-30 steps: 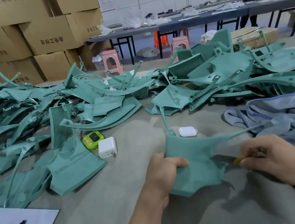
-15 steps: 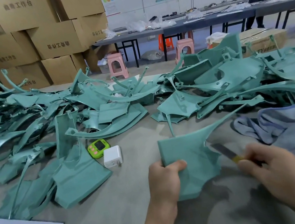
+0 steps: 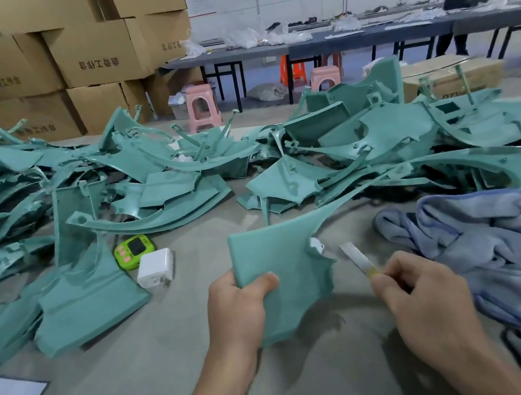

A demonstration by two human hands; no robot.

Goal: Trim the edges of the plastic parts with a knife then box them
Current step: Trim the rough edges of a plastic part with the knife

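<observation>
While the left hand [image 3: 237, 309] grips a green plastic part [image 3: 282, 270], the right hand [image 3: 422, 294] pinches a knife [image 3: 359, 260] just beside it.

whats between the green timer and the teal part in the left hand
In the head view, a white charger sits there, right by the green timer; then bare table to the teal part held by the left hand.
</observation>
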